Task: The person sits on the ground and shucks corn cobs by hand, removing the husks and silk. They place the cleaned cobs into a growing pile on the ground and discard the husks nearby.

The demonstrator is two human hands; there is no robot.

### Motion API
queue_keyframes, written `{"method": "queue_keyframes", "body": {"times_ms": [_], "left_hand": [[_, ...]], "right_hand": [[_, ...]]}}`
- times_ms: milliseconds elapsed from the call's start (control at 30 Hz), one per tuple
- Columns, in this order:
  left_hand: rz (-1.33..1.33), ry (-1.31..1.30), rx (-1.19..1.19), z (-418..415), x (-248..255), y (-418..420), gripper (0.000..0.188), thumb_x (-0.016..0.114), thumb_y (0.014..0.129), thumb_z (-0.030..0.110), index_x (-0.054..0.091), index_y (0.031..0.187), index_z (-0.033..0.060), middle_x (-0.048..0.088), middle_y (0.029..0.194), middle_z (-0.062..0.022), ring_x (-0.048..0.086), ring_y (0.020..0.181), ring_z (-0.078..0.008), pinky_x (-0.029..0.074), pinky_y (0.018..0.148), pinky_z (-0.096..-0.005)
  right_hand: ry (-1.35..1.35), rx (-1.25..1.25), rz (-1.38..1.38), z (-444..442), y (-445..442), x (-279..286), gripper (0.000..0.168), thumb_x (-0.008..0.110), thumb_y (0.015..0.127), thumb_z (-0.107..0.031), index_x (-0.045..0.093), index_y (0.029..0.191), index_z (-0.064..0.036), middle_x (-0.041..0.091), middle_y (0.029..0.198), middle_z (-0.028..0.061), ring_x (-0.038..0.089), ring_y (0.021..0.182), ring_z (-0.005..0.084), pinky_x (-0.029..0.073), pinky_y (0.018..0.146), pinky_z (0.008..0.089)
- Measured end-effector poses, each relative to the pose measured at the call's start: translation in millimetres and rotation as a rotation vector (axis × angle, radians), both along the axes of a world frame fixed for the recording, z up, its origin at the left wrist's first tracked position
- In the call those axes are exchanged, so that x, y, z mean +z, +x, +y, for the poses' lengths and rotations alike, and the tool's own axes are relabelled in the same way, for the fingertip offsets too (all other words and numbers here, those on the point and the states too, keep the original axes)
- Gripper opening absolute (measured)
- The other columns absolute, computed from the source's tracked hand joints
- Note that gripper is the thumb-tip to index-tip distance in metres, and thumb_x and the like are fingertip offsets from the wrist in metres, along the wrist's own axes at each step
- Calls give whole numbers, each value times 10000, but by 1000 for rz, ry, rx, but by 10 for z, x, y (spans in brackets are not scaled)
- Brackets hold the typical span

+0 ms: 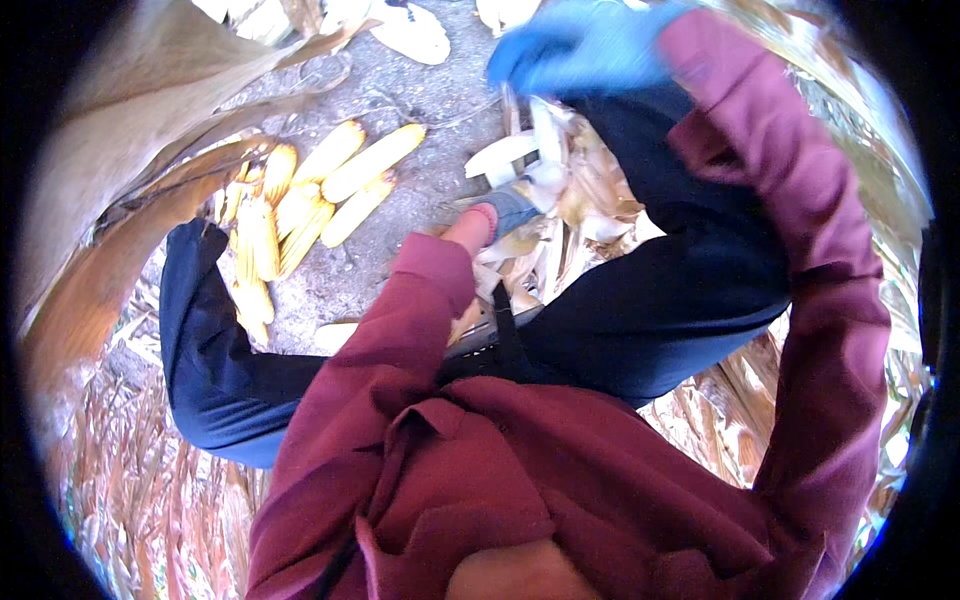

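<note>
My left hand [517, 209], in a grey-blue glove, is in front of my lap beside pale dry corn husks [585, 165]. The husks hide its fingers, and I cannot tell what they grasp. A pale, elongated piece [499, 154], a husk or an ear of corn, lies just past it. My right hand [585, 52], in a bright blue glove, is raised at the top of the view beyond my right knee. Motion blurs its fingers, so its grip is unclear. Husked yellow corn ears [360, 206] lie in a heap on the ground left of my left hand.
Large dry leaves [142, 127] arch along the left side. Bare grey ground [420, 90] runs between the heap and the husks. Pale ears or husks [412, 34] lie at the top. My bent legs [637, 315] frame the space, with dry stalks [150, 495] around them.
</note>
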State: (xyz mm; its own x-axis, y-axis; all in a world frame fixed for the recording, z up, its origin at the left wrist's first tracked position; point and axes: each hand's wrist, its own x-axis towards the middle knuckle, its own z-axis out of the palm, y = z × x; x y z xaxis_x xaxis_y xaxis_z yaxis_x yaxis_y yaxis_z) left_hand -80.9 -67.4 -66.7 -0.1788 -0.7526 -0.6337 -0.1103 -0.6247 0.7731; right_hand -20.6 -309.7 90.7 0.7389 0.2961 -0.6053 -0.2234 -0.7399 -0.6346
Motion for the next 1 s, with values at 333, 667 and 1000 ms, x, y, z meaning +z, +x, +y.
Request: {"method": "queue_keyframes", "body": {"times_ms": [333,667,1000], "left_hand": [[-553,172,-105,122,306,691,595,577,807,499,550,1246,99,612,1154,-189,576,1084,-349,451,929,-425],[-238,347,731,1303,-253,875,525,571,859,415,540,1244,58,600,1177,-160,569,1084,-323,451,927,-381],[206,477,702,1143,-484,230,478,559,900,350,512,1271,51,579,1207,-123,556,1099,-271,438,945,-349]], "right_hand": [[-811,-920,-395,-774,-1453,-866,311,554,851,-274,625,1109,-116,669,965,125,654,884,291,491,861,431],[-504,-558,275,1036,-1904,-1887,308,547,848,-268,627,1105,-117,666,972,120,649,897,285,463,890,448],[-651,-684,482,280,-2899,-2022,306,541,846,-262,629,1101,-119,664,979,115,644,911,280,435,920,464]]}}
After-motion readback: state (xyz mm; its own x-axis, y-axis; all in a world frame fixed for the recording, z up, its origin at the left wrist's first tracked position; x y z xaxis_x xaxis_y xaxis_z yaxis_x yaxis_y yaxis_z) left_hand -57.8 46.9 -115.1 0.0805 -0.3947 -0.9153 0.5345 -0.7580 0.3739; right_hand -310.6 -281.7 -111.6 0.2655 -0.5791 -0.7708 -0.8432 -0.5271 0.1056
